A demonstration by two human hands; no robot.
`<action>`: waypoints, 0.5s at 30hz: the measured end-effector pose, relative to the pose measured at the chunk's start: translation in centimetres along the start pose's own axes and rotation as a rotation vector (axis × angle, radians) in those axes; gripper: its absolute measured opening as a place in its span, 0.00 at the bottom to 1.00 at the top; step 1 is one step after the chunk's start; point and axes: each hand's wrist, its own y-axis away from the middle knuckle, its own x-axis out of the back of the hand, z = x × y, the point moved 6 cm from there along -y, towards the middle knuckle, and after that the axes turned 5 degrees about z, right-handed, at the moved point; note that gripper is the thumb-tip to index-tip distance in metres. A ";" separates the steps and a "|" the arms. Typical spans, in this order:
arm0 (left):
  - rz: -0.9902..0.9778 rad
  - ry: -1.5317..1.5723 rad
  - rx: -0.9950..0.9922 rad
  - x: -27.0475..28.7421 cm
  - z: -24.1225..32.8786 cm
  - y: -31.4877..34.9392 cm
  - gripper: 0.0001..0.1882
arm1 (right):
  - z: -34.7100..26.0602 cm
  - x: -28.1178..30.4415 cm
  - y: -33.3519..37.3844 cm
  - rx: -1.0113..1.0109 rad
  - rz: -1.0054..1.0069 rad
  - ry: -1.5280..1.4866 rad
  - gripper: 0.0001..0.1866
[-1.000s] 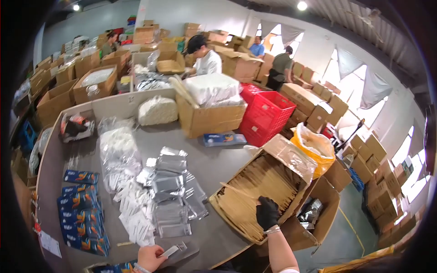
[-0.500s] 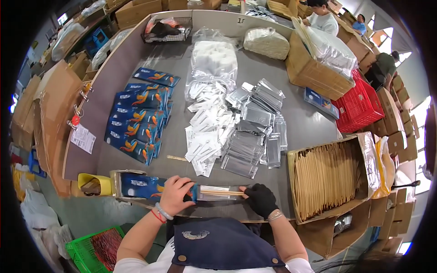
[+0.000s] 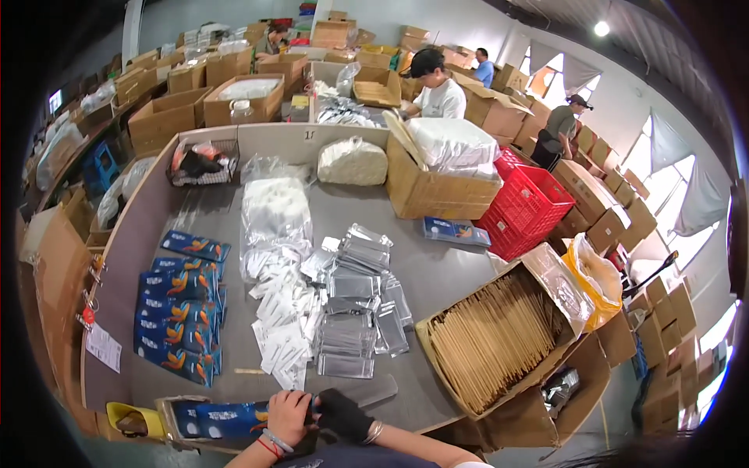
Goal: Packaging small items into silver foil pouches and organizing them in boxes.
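Observation:
A blue printed packet (image 3: 218, 419) lies flat in a narrow cardboard tray (image 3: 167, 420) at the front left of the table. My left hand (image 3: 289, 419), with bracelets at the wrist, is closed over its right end. Against it, my right hand (image 3: 346, 416), in a black fingerless glove, is closed too; its fingertips and whatever they hold are hidden at the packet's end. A clear plastic sleeve (image 3: 380, 389) lies just beyond the right hand. Farther back are a pile of small white packets (image 3: 285, 327) and stacked clear sleeves (image 3: 347, 335).
Several blue packets (image 3: 178, 320) overlap at left. A carton of wooden chopsticks (image 3: 491, 335) stands at right, near a red crate (image 3: 527, 207) and a large cardboard box (image 3: 437, 191). A yellow container (image 3: 134, 421) adjoins the tray. Other people (image 3: 441, 97) are beyond the table.
My right hand has moved left, up against my left hand, and the chopsticks at its fingers no longer show. The view has tilted up and swung right.

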 end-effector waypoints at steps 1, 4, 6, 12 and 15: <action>-0.012 0.017 0.005 -0.1 -0.3 -0.3 0.38 | -0.6 -0.3 -0.4 0.081 -0.013 0.115 0.20; -0.050 -0.024 -0.083 -0.2 -0.3 -0.9 0.34 | -4.7 2.4 -0.6 0.225 -0.002 0.494 0.27; -0.049 -0.012 -0.133 -0.4 0.4 -1.4 0.30 | -6.6 4.0 -0.3 0.256 -0.006 0.836 0.34; -0.466 -0.201 -0.180 -0.4 1.0 -2.6 0.18 | -4.8 3.4 0.7 0.253 -0.119 0.956 0.34; -0.499 -0.238 -0.206 2.2 0.6 -2.8 0.16 | -5.6 4.6 1.2 0.279 -0.023 0.937 0.34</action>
